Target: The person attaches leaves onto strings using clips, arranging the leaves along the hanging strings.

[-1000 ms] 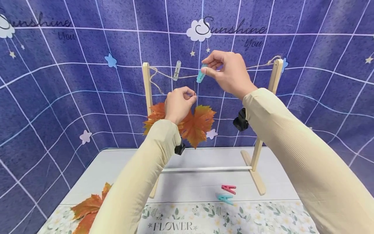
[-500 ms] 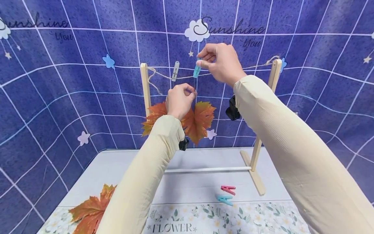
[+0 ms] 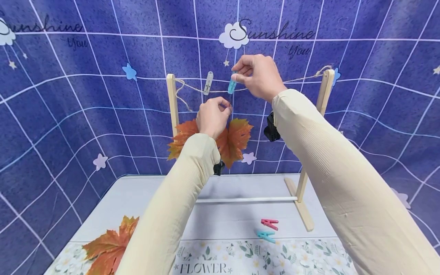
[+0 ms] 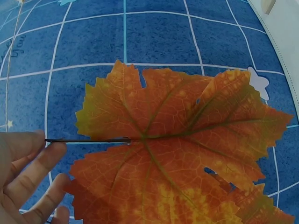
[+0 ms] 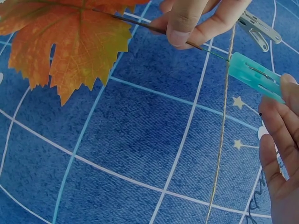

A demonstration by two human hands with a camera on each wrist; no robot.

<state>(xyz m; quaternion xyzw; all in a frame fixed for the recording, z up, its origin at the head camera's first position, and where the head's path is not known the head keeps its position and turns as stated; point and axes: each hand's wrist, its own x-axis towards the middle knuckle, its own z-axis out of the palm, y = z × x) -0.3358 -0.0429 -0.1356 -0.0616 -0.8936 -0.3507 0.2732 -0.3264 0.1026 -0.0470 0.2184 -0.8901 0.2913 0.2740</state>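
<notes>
My left hand (image 3: 213,116) pinches the dark stem (image 4: 88,140) of an orange maple leaf (image 4: 187,126) that hangs below the twine. With thumb and fingers, my right hand (image 3: 262,74) pinches the upper end of a teal clothespin (image 5: 254,77) at the twine (image 5: 224,116). The stem's thin green tip reaches the clothespin's lower end in the right wrist view. To the left, a grey clothespin (image 3: 208,83) sits on the twine, a thin stem below it. Another orange leaf (image 3: 183,135) hangs there, partly hidden behind my left hand.
A wooden post (image 3: 173,103) and another post (image 3: 324,89) carry the twine, joined by a white bar (image 3: 244,199) low down. On the table lie a red clothespin (image 3: 269,223), a second teal clothespin (image 3: 266,235) and a loose maple leaf (image 3: 110,246). A blue grid curtain (image 3: 86,133) stands behind.
My right hand has shifted left with the teal clothespin, bringing it over the twine above the stem. My left hand has risen slightly with the leaf.
</notes>
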